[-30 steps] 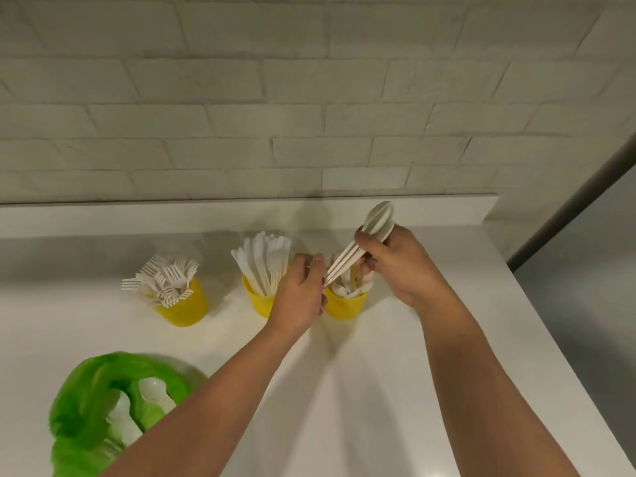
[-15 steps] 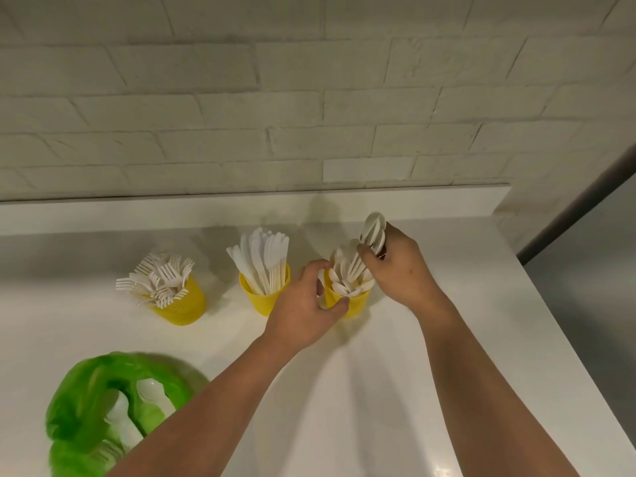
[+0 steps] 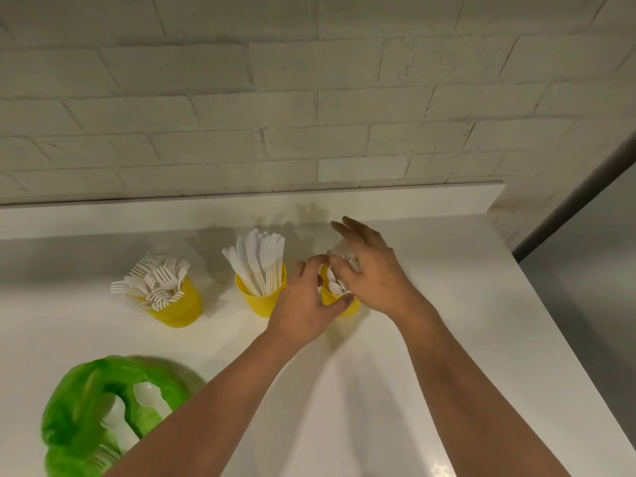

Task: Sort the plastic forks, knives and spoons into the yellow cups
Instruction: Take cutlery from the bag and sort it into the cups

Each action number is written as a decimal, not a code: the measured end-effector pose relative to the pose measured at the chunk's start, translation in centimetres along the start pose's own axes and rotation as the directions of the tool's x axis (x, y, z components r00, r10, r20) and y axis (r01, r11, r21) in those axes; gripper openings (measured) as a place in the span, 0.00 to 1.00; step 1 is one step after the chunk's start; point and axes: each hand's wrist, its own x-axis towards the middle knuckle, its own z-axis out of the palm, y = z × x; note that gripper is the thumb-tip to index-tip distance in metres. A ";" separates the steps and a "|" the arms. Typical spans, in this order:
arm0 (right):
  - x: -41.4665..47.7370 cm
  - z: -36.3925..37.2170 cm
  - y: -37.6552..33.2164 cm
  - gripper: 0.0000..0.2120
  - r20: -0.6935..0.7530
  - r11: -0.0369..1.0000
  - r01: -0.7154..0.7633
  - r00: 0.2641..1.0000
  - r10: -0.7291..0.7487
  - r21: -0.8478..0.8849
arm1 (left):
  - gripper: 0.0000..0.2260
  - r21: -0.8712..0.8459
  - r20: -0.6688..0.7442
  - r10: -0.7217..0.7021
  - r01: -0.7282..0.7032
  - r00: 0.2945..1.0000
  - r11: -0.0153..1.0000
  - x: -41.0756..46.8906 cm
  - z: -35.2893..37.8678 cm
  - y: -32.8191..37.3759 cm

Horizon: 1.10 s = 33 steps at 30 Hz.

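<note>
The left hand [image 3: 303, 304] is clasping the spoon cup [image 3: 339, 302] to steady it while the right hand [image 3: 370, 275], fingers spread and holding nothing, is settling the spoons [image 3: 335, 285] just under its palm, best pressed gently so none tip out.

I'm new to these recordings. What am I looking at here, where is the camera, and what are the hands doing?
No machine: a head-worn camera looks down at a person's bare hands over a white counter. Three yellow cups stand in a row: forks on the left, knives in the middle, spoons on the right. The left hand steadies the spoon cup; the right hand is spread over the spoons and grips nothing that I can see. A green bag at lower left holds more cutlery.
</note>
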 end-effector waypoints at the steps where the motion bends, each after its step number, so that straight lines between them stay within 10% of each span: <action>1: 0.0 0.3 0.0 0.25 0.036 0.998 0.009 0.999 -0.006 -0.068 | 0.32 -0.002 -0.010 -0.002 0.002 1.000 1.000 0.0 0.1 -0.1; 7: -1.0 1.2 1.2 0.26 0.084 0.959 0.003 0.996 0.022 -0.283 | 0.32 -0.003 -0.012 -0.015 0.015 1.000 1.000 -0.2 0.6 -0.4; 23: -2.5 0.7 -1.4 0.24 -0.020 0.986 -0.003 1.000 0.000 -0.168 | 0.28 -0.081 -0.042 -0.036 0.033 0.998 0.996 -2.2 -1.1 0.1; 33: -7.2 6.4 -12.2 0.15 -0.074 0.920 0.305 0.952 -0.295 0.247 | 0.08 -0.278 -0.159 -0.278 0.227 0.947 0.933 -13.7 -10.6 -2.7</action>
